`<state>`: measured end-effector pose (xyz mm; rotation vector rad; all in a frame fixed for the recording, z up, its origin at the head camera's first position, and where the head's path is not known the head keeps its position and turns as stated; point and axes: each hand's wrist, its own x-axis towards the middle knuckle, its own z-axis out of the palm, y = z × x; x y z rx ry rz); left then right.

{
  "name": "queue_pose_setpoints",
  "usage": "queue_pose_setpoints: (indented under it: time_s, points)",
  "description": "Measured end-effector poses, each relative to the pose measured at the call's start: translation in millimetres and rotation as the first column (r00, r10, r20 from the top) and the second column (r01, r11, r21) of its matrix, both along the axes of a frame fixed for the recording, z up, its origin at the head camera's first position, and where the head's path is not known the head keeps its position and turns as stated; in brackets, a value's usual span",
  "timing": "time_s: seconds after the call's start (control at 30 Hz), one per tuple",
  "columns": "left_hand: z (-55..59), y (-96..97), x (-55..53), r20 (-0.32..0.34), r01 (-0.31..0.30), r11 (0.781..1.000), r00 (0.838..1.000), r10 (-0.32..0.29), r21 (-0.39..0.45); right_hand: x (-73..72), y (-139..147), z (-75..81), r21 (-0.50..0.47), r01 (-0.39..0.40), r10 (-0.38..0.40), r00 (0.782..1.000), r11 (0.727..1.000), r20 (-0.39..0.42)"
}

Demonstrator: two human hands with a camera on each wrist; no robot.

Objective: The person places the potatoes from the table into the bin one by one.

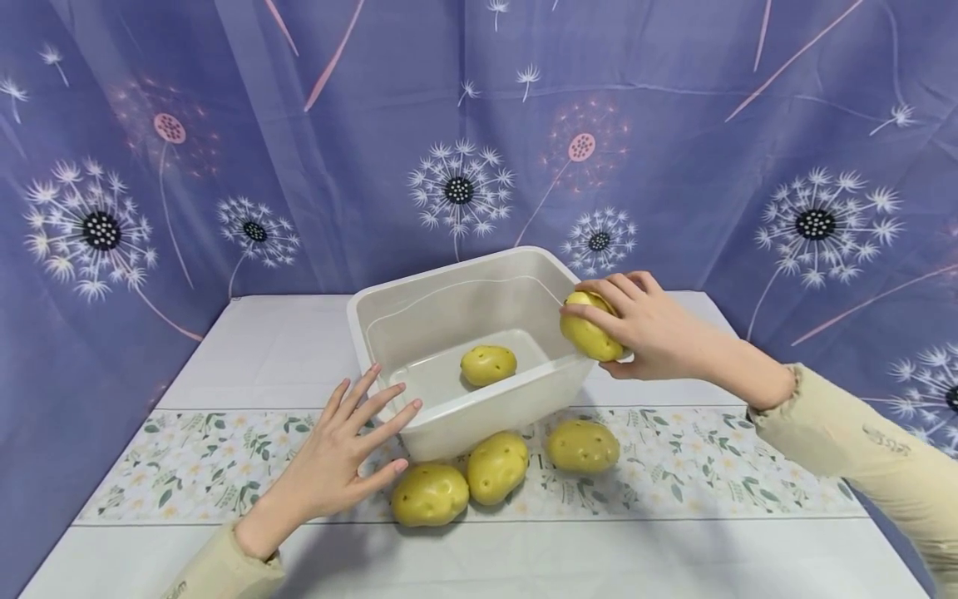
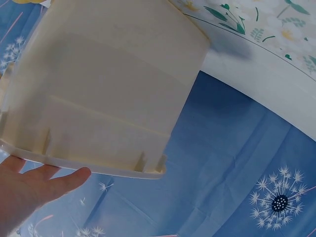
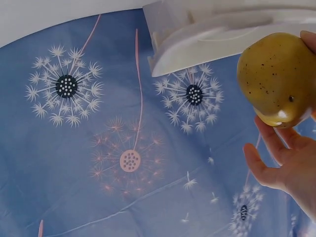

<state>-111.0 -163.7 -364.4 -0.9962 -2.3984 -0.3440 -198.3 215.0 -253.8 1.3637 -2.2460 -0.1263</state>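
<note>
While gripping a glossy yellow, oval, dark-pitted potato (image 1: 587, 329) in the right hand (image 1: 647, 329), with bent fingers and thumb clamped round it, holds it at the right end of a pale grey-white, rectangular plastic tub (image 1: 516, 408), level with the upper edge. Hard to tell about contact between potato and tub. Stretches the left hand (image 1: 337, 453) toward the tub's left front corner, with fingers straight and spread well apart, and with fingertips at the rim in the left wrist view. Has a second yellow potato (image 1: 489, 365) lying on the tub's floor, near the front wall. Has three more outside, before the tub, on a white tablecloth (image 1: 674, 566) with a floral strip (image 1: 718, 466): a left one (image 1: 430, 495) and a middle one (image 1: 497, 467) side by side, a right one (image 1: 582, 446) apart. Backed by blue-violet cloth (image 1: 389, 108) printed with dandelions.
</note>
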Motion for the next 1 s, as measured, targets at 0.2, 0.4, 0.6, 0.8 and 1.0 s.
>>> queue_pose_setpoints:
  time_s: [0.2,0.4,0.6,0.8,1.0]
  points:
    - [-0.7,0.0,0.5,0.007,0.0,1.0,1.0,0.0,-0.003,-17.3,-10.3,9.0,0.016,0.007,-0.007,1.0,1.0,0.012]
    - [-0.7,-0.2,0.2,0.003,0.0,1.0,1.0,0.0,-0.001,-34.7,-22.5,15.4,0.037,0.03,-0.033,0.997,0.999,0.063]
    - [-0.6,0.1,0.1,0.003,-0.001,1.0,1.0,0.001,-0.004,-54.7,-33.7,16.4,0.052,0.055,-0.059,0.996,0.997,0.065]
    - [-0.3,-0.6,0.1,0.009,-0.006,1.0,1.0,0.006,-0.005,-76.0,-42.9,14.0,0.067,0.082,-0.086,0.994,0.994,0.07]
    - [0.3,-0.6,0.0,0.024,-0.004,1.0,1.0,0.005,-0.003,-94.0,-51.7,8.4,0.081,0.099,-0.108,0.988,0.992,0.109]
